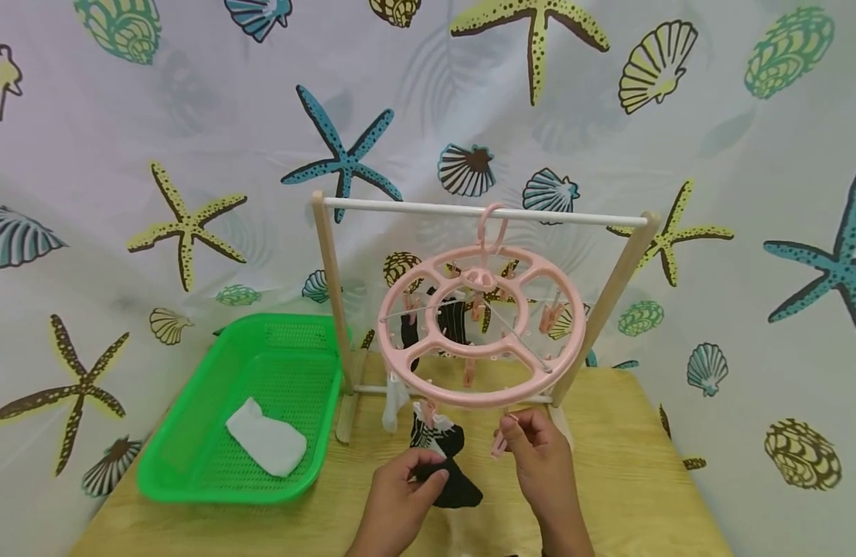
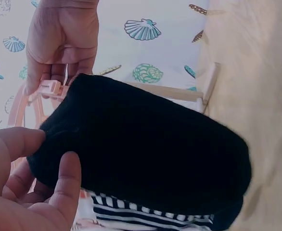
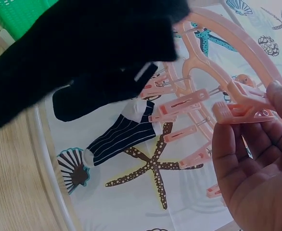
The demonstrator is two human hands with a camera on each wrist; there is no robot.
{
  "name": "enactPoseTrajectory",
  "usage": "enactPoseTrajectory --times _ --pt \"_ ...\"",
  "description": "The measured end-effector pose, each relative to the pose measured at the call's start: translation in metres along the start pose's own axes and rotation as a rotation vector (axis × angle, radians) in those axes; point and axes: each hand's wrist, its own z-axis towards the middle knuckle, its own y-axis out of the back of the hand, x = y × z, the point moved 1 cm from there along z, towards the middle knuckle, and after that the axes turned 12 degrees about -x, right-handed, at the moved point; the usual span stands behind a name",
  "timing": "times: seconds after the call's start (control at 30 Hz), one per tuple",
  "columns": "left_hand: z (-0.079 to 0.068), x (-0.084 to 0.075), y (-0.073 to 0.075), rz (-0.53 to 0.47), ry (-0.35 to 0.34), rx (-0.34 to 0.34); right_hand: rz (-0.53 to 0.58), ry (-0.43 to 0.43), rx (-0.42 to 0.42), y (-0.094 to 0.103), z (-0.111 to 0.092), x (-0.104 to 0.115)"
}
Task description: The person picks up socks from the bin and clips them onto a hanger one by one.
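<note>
A black sock (image 1: 458, 489) is pinched between the thumb and fingers of my left hand (image 1: 396, 495), below the front of a round pink clip hanger (image 1: 479, 400). In the left wrist view the sock (image 2: 150, 144) spreads out broad and dark from the fingertips. To its right, my right hand (image 1: 542, 456) pinches a pink clothespin (image 1: 499, 445) that belongs to the hanger. The right wrist view shows this clothespin (image 3: 244, 113) between thumb and fingers, with no cloth in it. A black-and-white patterned sock (image 1: 428, 429) hangs just behind the left hand.
The hanger hooks over the white bar (image 1: 400, 206) of a wooden stand. Striped sock (image 3: 121, 134) and other socks hang from its clips. On the left, a green basket (image 1: 152, 472) holds a white sock (image 1: 267, 439). A shell-patterned curtain (image 1: 226, 100) surrounds the wooden table (image 1: 629, 464).
</note>
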Motion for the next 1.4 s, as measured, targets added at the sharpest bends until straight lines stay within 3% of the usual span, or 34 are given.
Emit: enactPoseTrajectory --times 0.23,0.37,0.5,0.7,0.9,1.17,1.23,1.3,1.4 --pt "0.014 -0.01 -0.021 0.01 -0.059 0.025 0.022 0.027 0.01 0.001 0.001 -0.002" --pt "0.019 -0.011 -0.033 -0.064 -0.079 0.039 0.017 0.02 -0.001 0.002 0.0 -0.001" --pt "0.021 -0.01 -0.042 -0.137 -0.046 0.054 0.02 -0.007 -0.01 0.001 -0.001 0.0" --pt "0.021 -0.011 -0.046 -0.172 -0.02 0.054 0.035 -0.009 -0.018 0.0 -0.002 -0.001" --pt "0.022 -0.016 -0.048 -0.193 -0.054 0.033 0.003 -0.008 -0.027 0.001 0.0 -0.001" --pt "0.022 -0.018 -0.043 -0.112 -0.058 0.027 -0.077 -0.079 0.028 0.004 0.0 -0.002" --pt "0.022 -0.019 -0.04 -0.069 -0.097 -0.001 -0.081 -0.083 0.033 0.005 0.0 -0.001" --pt "0.021 -0.021 -0.038 -0.012 -0.203 -0.052 -0.081 -0.085 0.035 0.005 0.0 -0.001" --pt "0.021 -0.027 -0.032 0.11 -0.514 -0.176 -0.074 -0.084 0.035 0.006 0.0 -0.001"
